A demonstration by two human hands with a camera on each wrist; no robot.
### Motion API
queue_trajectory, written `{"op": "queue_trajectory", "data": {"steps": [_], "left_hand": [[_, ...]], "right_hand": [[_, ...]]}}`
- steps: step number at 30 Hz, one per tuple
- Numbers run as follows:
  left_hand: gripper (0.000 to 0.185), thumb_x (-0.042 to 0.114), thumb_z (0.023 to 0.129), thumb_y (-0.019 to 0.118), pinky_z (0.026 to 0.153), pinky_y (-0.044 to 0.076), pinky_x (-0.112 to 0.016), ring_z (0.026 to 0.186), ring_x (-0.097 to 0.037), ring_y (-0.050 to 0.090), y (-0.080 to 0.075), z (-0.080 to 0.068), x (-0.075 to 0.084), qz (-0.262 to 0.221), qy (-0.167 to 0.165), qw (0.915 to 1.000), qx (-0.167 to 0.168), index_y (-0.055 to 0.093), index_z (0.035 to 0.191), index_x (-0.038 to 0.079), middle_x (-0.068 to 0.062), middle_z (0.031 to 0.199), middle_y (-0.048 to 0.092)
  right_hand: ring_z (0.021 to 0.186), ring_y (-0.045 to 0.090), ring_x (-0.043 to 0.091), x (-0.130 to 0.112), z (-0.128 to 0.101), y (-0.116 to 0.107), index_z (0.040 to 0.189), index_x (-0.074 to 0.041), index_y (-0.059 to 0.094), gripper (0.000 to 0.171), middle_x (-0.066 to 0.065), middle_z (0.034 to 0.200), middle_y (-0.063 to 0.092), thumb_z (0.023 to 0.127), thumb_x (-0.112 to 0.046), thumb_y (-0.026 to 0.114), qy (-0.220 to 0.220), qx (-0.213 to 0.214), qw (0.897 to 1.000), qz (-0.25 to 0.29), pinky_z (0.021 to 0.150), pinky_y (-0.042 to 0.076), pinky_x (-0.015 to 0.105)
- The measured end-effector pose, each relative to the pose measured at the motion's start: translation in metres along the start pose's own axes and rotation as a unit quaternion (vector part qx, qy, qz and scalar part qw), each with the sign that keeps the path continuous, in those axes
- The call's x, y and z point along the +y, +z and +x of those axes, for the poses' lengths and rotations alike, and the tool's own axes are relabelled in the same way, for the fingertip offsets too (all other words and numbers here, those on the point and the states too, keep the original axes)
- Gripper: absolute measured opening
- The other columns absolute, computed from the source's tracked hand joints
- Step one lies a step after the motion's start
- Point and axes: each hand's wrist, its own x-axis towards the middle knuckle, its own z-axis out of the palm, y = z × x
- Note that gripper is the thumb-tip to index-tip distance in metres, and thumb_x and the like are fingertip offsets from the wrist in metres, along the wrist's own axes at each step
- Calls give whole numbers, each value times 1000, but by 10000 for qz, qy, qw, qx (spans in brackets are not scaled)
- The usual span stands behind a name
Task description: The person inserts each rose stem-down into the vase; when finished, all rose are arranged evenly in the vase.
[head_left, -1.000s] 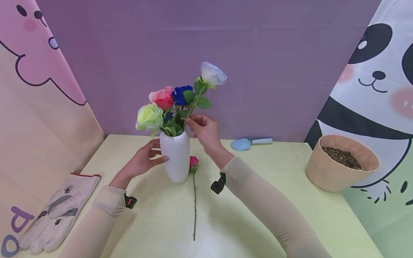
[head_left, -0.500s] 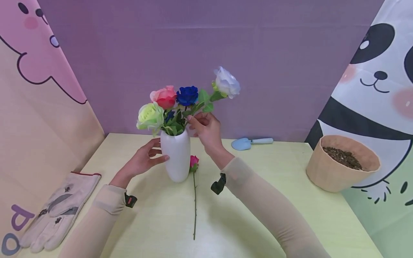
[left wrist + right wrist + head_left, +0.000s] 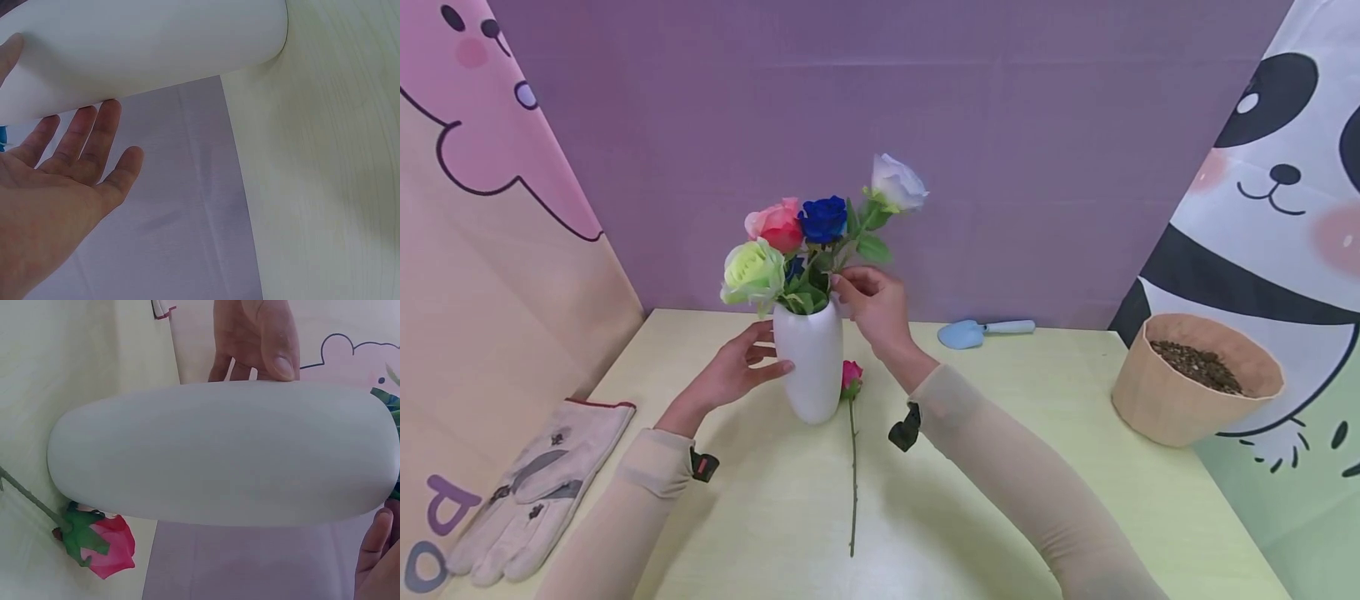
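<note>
A: Item, white vase (image 3: 807,361): table centre. Left hand (image 3: 730,372) at its 9 o'clock, straight fingers touching. Right hand (image 3: 871,305) pinches the white rose (image 3: 897,182) stem at 1 o'clock.

B: Right wrist view alone shows the left thumb (image 3: 275,347) pressing the vase; pink rose (image 3: 100,544) beside its base.

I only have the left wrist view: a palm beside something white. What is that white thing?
Observer: A white vase standing upright on the table, with flowers in it.
Operator: Is the left hand gripping it?
Observer: No; the left hand steadies its side with straight fingers.
Operator: And the other hand?
Observer: The right hand pinches the stem of the white rose just above the vase mouth.
</note>
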Motion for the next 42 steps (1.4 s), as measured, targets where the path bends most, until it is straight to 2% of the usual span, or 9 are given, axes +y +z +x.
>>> {"op": "queue_trajectory", "data": {"steps": [5,11,18,24,26,31,33,37,42], "left_hand": [[75,24,91,75,102,53,-50,130,-41,55,-1,2,0,-52,-8,10000,-14,33,152,17,-15,142,49],[72,22,92,73,102,53,-51,129,-42,55,-1,1,-1,24,117,9999,-27,34,152,14,-17,142,50],[71,21,92,73,102,53,-51,129,-42,56,-1,1,-2,93,139,9999,0,35,151,14,-18,141,51],[71,22,91,74,102,54,-50,128,-41,57,0,1,-1,89,63,9999,30,36,151,16,-16,140,51],[71,22,91,74,101,54,-50,128,-40,57,0,1,-1,80,53,9999,30,36,151,16,-15,140,52],[72,21,91,75,101,54,-50,127,-40,58,0,1,0,99,92,9999,32,35,151,16,-16,141,52],[72,21,91,75,101,54,-50,127,-40,58,1,1,1,84,79,9999,31,36,151,16,-16,141,52],[73,21,91,74,101,54,-50,127,-40,57,1,1,0,77,114,9999,20,35,152,16,-16,141,52],[73,21,91,74,101,54,-50,127,-39,57,1,0,-1,47,131,9999,22,34,152,16,-15,141,51]], "right_hand": [[82,62,11,2,-2,2,105,-11,75,20,3,95,72,93,-27,72,130,-77,9998,-145,61,53,25],[88,62,13,2,-3,3,107,-8,75,19,10,104,73,94,-22,70,-22,-159,9993,-324,71,53,23],[90,61,16,0,-5,6,107,-9,70,17,8,102,69,93,-18,72,85,-34,9998,-170,75,55,23],[89,63,14,0,-4,8,107,-8,67,19,6,100,69,92,-19,72,-94,131,9998,70,73,54,19],[85,63,13,-1,-3,9,106,-7,68,19,5,96,69,92,-20,72,-201,210,9995,146,72,55,23],[76,62,14,-5,-2,9,103,-5,69,20,1,87,69,93,-21,72,-363,312,9985,277,81,58,49],[75,62,14,-6,-1,8,103,-5,70,19,0,86,69,93,-22,72,-343,314,9986,253,84,57,53],[77,62,13,-6,1,6,102,-7,70,19,3,89,70,93,-24,72,-198,260,9995,-44,76,59,38],[87,64,16,-5,1,3,105,-9,72,20,7,98,72,93,-24,72,38,3,9984,-565,69,55,19]]}}
